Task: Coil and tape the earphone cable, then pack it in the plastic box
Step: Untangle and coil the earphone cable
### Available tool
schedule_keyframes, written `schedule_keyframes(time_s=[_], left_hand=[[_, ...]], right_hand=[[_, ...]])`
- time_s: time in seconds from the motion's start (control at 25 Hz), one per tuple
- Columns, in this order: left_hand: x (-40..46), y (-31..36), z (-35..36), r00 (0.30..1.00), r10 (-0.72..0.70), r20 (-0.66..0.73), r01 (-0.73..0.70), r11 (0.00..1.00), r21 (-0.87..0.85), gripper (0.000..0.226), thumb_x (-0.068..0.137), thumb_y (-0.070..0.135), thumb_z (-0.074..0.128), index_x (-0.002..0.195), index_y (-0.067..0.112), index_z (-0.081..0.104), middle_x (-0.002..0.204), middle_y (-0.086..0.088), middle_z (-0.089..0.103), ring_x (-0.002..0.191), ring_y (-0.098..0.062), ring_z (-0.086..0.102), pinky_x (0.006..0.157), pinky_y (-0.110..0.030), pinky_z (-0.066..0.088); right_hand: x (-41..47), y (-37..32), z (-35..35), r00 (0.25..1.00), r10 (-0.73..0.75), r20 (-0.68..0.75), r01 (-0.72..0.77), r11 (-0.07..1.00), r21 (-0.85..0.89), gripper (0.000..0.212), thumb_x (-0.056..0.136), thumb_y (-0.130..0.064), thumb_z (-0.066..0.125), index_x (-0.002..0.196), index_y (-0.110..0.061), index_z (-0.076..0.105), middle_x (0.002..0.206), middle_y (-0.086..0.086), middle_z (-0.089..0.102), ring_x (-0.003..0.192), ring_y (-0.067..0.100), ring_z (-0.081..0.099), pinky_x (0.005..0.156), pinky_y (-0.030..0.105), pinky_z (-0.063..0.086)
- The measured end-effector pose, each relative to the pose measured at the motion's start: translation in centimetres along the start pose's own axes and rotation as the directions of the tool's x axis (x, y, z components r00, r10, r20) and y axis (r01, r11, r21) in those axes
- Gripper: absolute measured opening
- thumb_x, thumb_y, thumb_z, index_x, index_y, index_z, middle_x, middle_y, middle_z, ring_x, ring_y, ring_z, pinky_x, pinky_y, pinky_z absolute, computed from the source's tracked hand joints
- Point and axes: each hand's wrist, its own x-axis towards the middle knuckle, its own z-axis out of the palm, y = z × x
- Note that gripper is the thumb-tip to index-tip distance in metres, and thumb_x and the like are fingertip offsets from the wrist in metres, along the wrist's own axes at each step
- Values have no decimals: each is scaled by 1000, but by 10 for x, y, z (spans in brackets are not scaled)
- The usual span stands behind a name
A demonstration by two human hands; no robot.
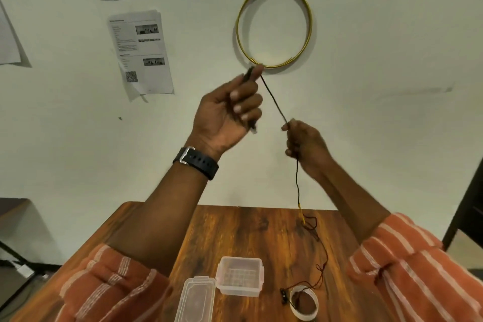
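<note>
We held cable (274,98) taut: left hand (227,110) and right hand (304,144) fingers pinching it. Coiling barely begun; taping, packing pending. Tape (304,304), open box (240,276) untouched near table (235,230) front edge.

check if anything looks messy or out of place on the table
Mostly tidy. The cable trails loose across the table, its end lying over the tape roll. The box sits open, lid beside it.

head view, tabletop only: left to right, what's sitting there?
lid → plastic box → tape roll. The cable trails across the right side and overlaps the tape roll, so I left it out of the order.
</note>
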Motion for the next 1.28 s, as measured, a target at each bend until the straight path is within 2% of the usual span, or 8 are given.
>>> schedule_keyframes(time_s=[0.16, 0.24, 0.36, 0.6, 0.8, 0.92, 1.08, 1.28], left_hand=[[19, 12, -1, 899, 383, -210, -282, 876, 390, 43, 102, 14, 36, 144, 23, 34, 85, 0, 67, 50, -9, 40, 49, -20, 30], [19, 6, -22, 831, 513, -217, -127, 553, 823, 52, 102, 11, 39, 149, 27, 24, 81, -5, 70, 51, -15, 47, 48, -20, 35], [6, -21, -62, 940, 316, -126, 72, 176, 982, 58, 100, 16, 42, 152, 27, 18, 74, -5, 71, 59, -23, 68, 56, -25, 47], [-39, -78, -45, 964, -216, -154, 256, 911, 324, 48, 103, 30, 26, 131, -1, 49, 49, 5, 36, 36, -3, 20, 38, -20, 12], [-10, -34, -39, 912, 271, -307, -193, 946, 261, 33, 104, 28, 31, 123, 7, 47, 65, 6, 62, 38, -4, 38, 39, -16, 25], [-2, -7, -62, 755, 516, -403, -37, 648, 761, 36, 104, 32, 32, 130, 7, 36, 90, -6, 76, 64, -20, 68, 56, -25, 51], [-24, -32, -93, 896, 317, -311, 335, -23, 942, 38, 102, 34, 35, 123, 5, 47, 62, 7, 70, 75, -25, 67, 70, -45, 55], [-57, -72, -70, 892, -229, -390, 403, 793, 456, 68, 101, 47, 23, 104, -4, 69, 43, 4, 24, 38, -9, 11, 37, -21, 10]], right_hand=[[-43, 25, 19, 988, -17, 151, 39, 988, -146, 26, 101, -24, 52, 86, -19, 73, 56, 1, 29, 47, 12, 24, 51, 29, 21], [-60, 14, 21, 971, -53, 234, 100, 976, -194, 25, 101, -21, 52, 89, -17, 74, 57, 2, 26, 48, 13, 21, 49, 28, 16], [-63, -18, 17, 960, -147, 238, 206, 947, -247, 27, 99, -18, 55, 81, -17, 74, 51, -6, 30, 45, 8, 24, 43, 19, 22], [-14, -29, 15, 971, -213, 105, 233, 942, -242, 27, 91, -32, 63, 68, -20, 70, 48, -3, 38, 44, 10, 29, 44, 23, 26], [-43, 35, 33, 984, -44, 171, 85, 966, -243, 28, 100, -25, 53, 81, -17, 73, 53, 0, 43, 45, 12, 39, 52, 31, 40], [-69, 37, 33, 943, 7, 333, 84, 962, -261, 19, 99, -18, 55, 98, -13, 73, 56, -5, 47, 52, 11, 43, 53, 29, 44], [-52, 0, 29, 952, -104, 289, 186, 944, -273, 16, 95, -16, 61, 89, -12, 75, 51, -10, 48, 49, 6, 39, 47, 16, 33], [-3, -16, 12, 977, -198, 77, 209, 960, -184, 8, 87, -5, 69, 81, -10, 70, 59, -9, 63, 54, 4, 53, 53, 15, 42]])
